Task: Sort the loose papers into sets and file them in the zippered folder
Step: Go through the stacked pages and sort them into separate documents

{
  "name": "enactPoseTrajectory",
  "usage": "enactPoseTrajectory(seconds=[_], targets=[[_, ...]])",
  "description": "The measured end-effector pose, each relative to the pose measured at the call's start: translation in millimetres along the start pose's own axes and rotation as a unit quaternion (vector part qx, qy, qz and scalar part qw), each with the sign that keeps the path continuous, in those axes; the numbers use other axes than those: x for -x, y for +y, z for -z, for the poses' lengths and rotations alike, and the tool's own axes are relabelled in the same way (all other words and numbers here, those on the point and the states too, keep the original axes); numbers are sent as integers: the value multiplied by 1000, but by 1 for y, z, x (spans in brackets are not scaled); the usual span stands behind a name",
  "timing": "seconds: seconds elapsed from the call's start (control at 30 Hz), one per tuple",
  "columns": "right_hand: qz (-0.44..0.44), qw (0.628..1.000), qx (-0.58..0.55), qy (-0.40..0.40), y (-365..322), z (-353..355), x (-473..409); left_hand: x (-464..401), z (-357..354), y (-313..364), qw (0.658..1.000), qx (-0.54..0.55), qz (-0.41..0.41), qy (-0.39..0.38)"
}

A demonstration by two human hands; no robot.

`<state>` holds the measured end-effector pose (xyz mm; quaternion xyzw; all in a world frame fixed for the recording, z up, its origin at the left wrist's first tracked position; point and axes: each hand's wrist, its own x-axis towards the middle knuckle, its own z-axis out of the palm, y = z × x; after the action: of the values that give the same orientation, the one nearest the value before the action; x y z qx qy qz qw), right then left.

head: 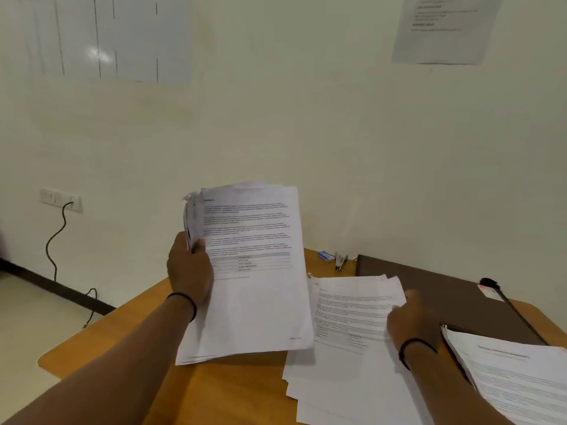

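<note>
My left hand point(190, 271) grips a thick stack of printed papers point(251, 271) by its left edge and holds it tilted up above the wooden table point(214, 391). My right hand point(411, 317) rests on a spread pile of papers point(343, 332) lying flat on the table, fingers on the top sheet's right edge. The hand is blurred, so its hold on the sheet is unclear. A dark brown zippered folder point(445, 289) lies closed at the back right, partly under the papers. Another set of papers point(515, 381) lies at the lower right, overlapping the folder's near corner.
A blue box of staples point(325, 256) and a stapler point(340, 261) sit at the table's far edge by the wall. A black cable point(56, 240) hangs from a wall socket point(61, 199) on the left. A printed notice point(445, 29) hangs on the wall.
</note>
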<state>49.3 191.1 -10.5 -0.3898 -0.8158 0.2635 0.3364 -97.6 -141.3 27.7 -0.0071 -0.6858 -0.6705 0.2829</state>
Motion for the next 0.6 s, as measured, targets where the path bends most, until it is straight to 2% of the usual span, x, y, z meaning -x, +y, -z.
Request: enactPoseTrajectory(seconds=[0.1, 0.17, 0.23, 0.3, 0.37, 0.4, 0.47, 0.6], targets=[[34, 999, 5, 34, -2, -10, 0, 5, -10, -3, 998, 46, 7, -48], [63, 996, -60, 26, -18, -12, 5, 11, -17, -2, 993, 77, 18, -84], [60, 982, -174, -40, -41, -4, 13, 20, -23, 4, 988, 98, 28, -115], [26, 944, -295, -148, -66, 10, 26, 33, -28, 15, 982, 116, 33, -144], [39, 907, -357, -222, -80, 22, 38, 49, -31, 33, 975, 135, 32, -172], [56, 897, -370, -234, -83, 25, 43, 55, -33, 41, 972, 140, 32, -186], [81, 897, -382, -205, -88, 34, 49, 63, -34, 58, 964, 149, 36, -216], [117, 900, -412, -77, -94, 68, 54, 73, -33, 94, 938, 195, 51, -281]])
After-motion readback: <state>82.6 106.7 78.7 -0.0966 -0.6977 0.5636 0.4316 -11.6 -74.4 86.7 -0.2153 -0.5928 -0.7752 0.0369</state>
